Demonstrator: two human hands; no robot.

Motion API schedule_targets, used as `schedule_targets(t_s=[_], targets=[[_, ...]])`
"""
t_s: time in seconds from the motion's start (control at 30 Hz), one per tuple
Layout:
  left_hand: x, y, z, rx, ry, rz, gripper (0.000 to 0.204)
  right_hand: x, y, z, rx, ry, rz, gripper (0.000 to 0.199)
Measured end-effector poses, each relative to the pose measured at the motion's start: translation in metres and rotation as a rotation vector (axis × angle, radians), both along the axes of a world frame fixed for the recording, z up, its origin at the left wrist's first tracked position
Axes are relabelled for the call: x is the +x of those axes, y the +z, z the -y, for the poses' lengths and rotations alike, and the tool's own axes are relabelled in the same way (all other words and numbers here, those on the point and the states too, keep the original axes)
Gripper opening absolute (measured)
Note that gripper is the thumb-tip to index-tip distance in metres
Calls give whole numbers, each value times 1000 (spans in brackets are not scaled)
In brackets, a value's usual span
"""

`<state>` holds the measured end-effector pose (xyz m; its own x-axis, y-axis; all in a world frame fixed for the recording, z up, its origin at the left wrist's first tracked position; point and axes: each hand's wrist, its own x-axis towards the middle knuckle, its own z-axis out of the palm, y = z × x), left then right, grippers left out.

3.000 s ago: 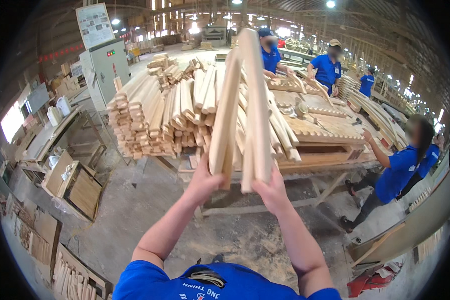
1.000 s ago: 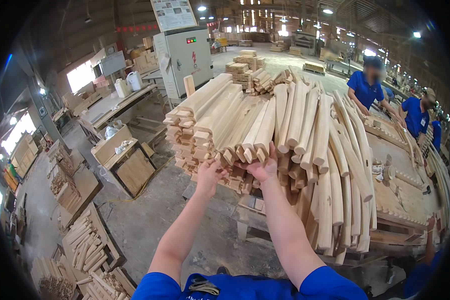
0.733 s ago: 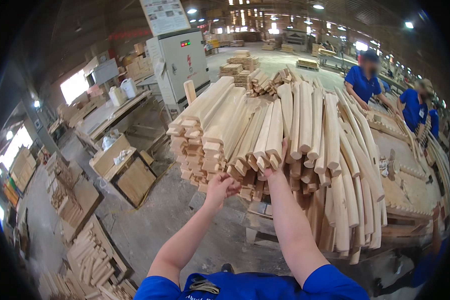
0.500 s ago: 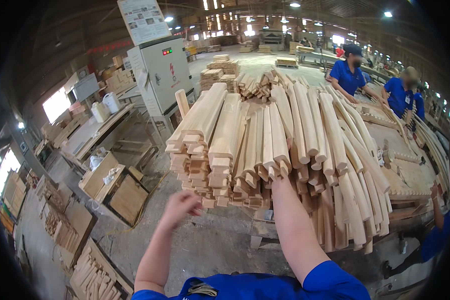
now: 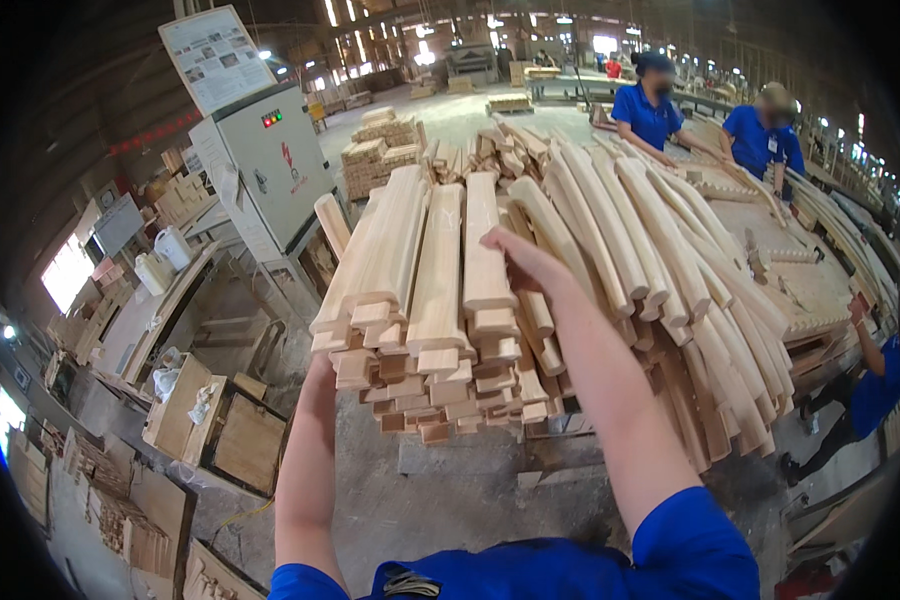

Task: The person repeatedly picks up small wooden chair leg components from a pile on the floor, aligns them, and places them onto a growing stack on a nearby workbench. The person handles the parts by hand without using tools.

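A stack of pale wooden planks with tenon ends (image 5: 435,280) lies before me, its ends toward me. My right hand (image 5: 522,262) is against the right side of a wooden plank (image 5: 483,245) on the stack's right. Its thumb lies over the plank's top edge, while the other fingers are mostly hidden beside the wood. My left hand (image 5: 321,366) is at the stack's lower left corner; its fingers are hidden by the planks. Just right of my right hand lies a pile of long, curved wooden pieces (image 5: 610,235).
A grey electrical cabinet (image 5: 270,165) stands at the far left, with a workbench (image 5: 160,300) and a wooden box (image 5: 245,435) nearer me. Two co-workers in blue (image 5: 650,115) stand by a worktable (image 5: 735,250) at the right. Another person (image 5: 875,370) is at the right edge.
My left hand has gone from the air before the stack to its left side. My right hand has risen from among the piece ends to the plank's side. The view has shifted.
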<state>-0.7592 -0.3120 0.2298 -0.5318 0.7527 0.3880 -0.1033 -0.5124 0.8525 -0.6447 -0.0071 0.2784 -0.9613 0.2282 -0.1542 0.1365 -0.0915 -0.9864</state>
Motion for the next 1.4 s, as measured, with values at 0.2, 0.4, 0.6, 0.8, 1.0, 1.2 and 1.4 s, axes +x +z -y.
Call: schedule_targets(t_s=[0.2,0.4,0.6,0.8,1.0,1.2,1.4], targets=[[-19,-22,-10,45,-39,46,45,-19,-15,9,-11,29,-60,71],[-18,-37,-12,97,-56,36,46,-40,-41,13,-403,-16,-429,68],[-23,-42,6,88,-28,17,48,-51,-50,37,-267,-100,-504,64],[-18,-51,-7,174,-56,29,50,-29,-58,26,-348,-105,-474,62],[-11,-104,61,-126,420,521,48,76,-103,91,-4,-102,-415,80],[155,-274,63,-415,200,1267,44,248,-171,124,602,-187,-405,65],[391,-340,-31,-1116,-746,-310,28,439,-241,120,882,392,749,61]])
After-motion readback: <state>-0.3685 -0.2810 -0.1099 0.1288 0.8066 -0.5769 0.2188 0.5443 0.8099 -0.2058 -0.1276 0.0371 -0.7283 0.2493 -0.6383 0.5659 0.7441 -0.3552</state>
